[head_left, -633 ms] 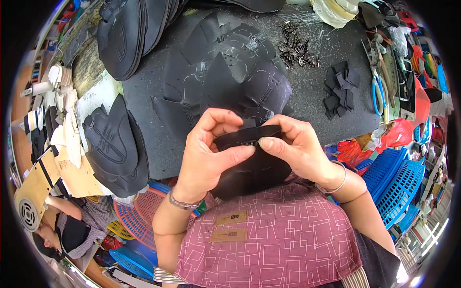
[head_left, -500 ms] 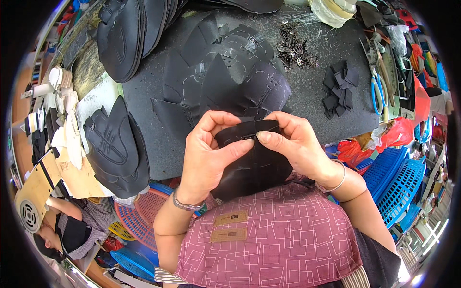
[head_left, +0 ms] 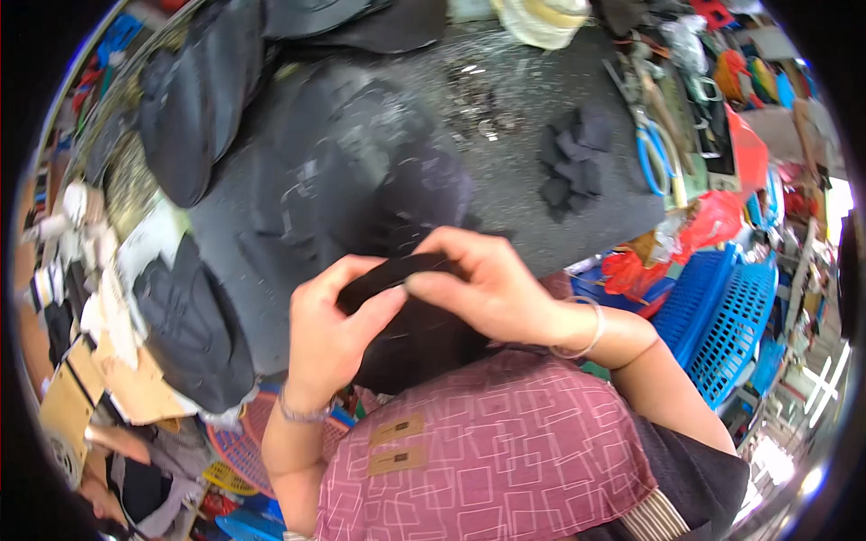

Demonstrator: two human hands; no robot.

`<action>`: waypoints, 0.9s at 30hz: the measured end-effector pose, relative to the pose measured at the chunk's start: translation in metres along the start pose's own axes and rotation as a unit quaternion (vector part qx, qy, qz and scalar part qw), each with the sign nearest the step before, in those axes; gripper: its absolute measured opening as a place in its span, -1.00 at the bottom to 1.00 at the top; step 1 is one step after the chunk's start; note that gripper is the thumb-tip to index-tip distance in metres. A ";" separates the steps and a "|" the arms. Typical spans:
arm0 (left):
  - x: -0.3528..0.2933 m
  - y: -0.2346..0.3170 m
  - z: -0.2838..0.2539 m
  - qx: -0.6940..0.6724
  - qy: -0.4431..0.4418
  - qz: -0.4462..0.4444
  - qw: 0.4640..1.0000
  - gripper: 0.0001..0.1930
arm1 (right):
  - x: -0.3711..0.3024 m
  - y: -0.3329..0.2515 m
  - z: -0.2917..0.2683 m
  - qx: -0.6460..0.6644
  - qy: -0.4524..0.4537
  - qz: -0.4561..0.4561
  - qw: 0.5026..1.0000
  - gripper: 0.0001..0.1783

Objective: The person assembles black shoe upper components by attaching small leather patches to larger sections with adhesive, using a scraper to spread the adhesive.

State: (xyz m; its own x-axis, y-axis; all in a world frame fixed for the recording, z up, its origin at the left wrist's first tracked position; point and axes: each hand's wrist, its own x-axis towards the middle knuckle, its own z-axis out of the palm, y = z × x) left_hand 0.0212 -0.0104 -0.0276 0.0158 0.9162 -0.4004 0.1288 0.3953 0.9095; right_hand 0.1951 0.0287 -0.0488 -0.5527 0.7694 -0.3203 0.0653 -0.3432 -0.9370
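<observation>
A black shoe upper [head_left: 419,338] is stretched between my two hands, just in front of the apron and over the table's near edge. My left hand [head_left: 336,329] grips its left side, with the thumb on the near face and the fingers curled behind. The right side is pinched by my right hand [head_left: 483,287], its thumb pressed near the middle of the top edge. Beyond my hands lies a heap of black shoe uppers [head_left: 316,171] with white marks on them, blurred by motion. The fingertips behind the held piece are hidden.
Right of the heap are small black patches [head_left: 577,162], dark metal bits [head_left: 487,108] and blue-handled scissors [head_left: 653,158]. Stacked black pieces [head_left: 194,325] lie at left, more [head_left: 185,117] behind. Blue plastic baskets [head_left: 735,325] stand at right. Another person [head_left: 135,478] is at lower left.
The whole view has shifted, so the table things appear farther left. My hands have moved left and slightly lower in the picture, still gripping the shoe upper, which has tilted.
</observation>
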 end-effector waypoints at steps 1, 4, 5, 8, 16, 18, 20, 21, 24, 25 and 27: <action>-0.004 0.001 0.004 0.053 0.029 0.024 0.998 -0.85 | 0.000 0.000 -0.002 -0.088 -0.005 -0.040 0.995 -0.78; -0.014 -0.004 0.008 0.045 0.062 0.063 0.995 -0.88 | 0.000 0.003 0.000 -0.176 0.046 -0.218 0.959 -0.76; -0.013 -0.007 0.008 0.042 0.056 0.066 0.995 -0.88 | 0.000 0.001 -0.003 -0.181 0.052 -0.217 0.958 -0.76; -0.018 0.000 0.011 0.017 0.039 0.043 0.998 -0.88 | -0.001 -0.002 -0.012 -0.123 -0.072 -0.097 0.985 -0.77; -0.056 -0.027 -0.155 -0.073 0.313 0.094 0.942 -0.64 | 0.001 -0.021 -0.116 -0.334 0.256 -0.178 0.889 -0.87; -0.051 -0.039 -0.204 -0.021 0.321 0.103 0.941 -0.59 | 0.002 -0.004 -0.173 -0.389 0.317 -0.129 0.855 -0.87; -0.026 -0.040 -0.213 0.361 0.373 0.083 0.851 -0.56 | 0.002 -0.002 -0.195 -0.476 0.308 -0.130 0.813 -0.83; -0.029 -0.038 -0.210 0.429 0.396 0.156 0.797 -0.57 | 0.005 0.001 -0.198 -0.468 0.295 -0.125 0.824 -0.82; -0.001 -0.027 -0.116 0.201 0.324 0.132 0.915 -0.72 | 0.008 -0.003 -0.192 -0.528 0.275 -0.093 0.798 -0.82; 0.011 -0.003 -0.062 0.273 0.268 0.143 0.913 -0.78 | 0.005 0.000 -0.198 -0.547 0.270 -0.101 0.786 -0.81; 0.021 0.005 -0.015 0.390 0.118 0.310 0.859 -0.63 | 0.004 -0.002 -0.196 -0.605 0.233 -0.163 0.744 -0.81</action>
State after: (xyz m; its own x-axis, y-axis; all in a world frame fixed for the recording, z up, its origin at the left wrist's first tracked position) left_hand 0.0076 0.0122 -0.0298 0.1308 0.9590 0.2513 0.7950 -0.2529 0.5513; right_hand 0.3553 0.1382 -0.0753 -0.3738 0.9051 0.2026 0.8464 0.4223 -0.3246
